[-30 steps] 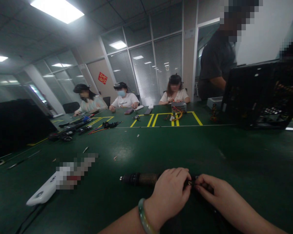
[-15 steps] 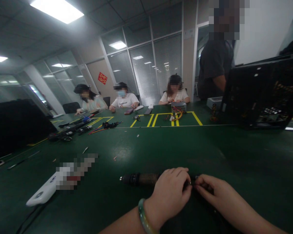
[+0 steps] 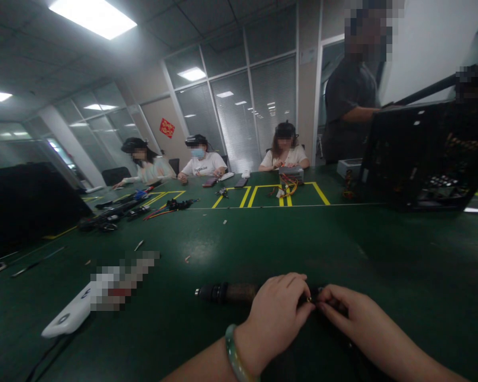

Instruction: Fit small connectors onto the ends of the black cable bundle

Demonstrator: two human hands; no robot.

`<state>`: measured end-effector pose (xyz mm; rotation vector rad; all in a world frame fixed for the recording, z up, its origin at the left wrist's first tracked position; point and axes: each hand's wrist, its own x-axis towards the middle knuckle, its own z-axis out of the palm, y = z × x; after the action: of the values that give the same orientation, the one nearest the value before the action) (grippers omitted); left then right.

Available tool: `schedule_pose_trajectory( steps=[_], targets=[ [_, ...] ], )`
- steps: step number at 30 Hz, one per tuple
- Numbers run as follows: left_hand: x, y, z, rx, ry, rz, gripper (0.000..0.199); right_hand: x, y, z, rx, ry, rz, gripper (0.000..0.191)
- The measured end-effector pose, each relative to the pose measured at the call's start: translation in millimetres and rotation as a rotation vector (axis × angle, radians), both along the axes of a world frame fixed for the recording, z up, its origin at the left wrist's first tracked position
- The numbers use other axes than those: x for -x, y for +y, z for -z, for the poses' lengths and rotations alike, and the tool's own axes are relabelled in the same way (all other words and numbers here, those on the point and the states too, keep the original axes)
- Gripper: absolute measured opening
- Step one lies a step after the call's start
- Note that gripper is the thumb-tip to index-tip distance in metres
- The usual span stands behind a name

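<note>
My left hand (image 3: 281,305), with a green bangle (image 3: 236,353) at its wrist, is closed in a pinch. A small shiny brass-coloured piece (image 3: 309,300) shows between its thumb and forefinger. Close beside it, my right hand (image 3: 344,306) has thumb and fingertips pressed together, and what they hold is hidden. Lying on the green table, a dark cylindrical tool like an electric screwdriver (image 3: 239,292) points its silver tip to the left. My left hand covers its right end.
A white device (image 3: 66,318) with a black cord lies at left. Tangled cables (image 3: 131,207) are farther back. A black computer case (image 3: 426,154) stands at right, near a standing person (image 3: 348,101). Several people sit across the table, one behind a grey box with coloured wires (image 3: 291,175).
My hands keep almost the same place, with the small shiny piece slightly turned. The standing person's arm has moved onto the top of the computer case, and a dark shape appears at far right.
</note>
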<state>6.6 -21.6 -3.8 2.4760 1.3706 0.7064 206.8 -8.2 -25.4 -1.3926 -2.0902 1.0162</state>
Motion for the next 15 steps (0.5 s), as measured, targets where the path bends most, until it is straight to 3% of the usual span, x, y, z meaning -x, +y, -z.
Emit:
schedule_pose_trajectory(
  steps=[15],
  targets=[
    [0.4, 0.5, 1.5, -0.016, 0.0, 0.014, 0.012, 0.2, 0.0, 1.4, 0.017, 0.025, 0.008, 0.015]
  ],
)
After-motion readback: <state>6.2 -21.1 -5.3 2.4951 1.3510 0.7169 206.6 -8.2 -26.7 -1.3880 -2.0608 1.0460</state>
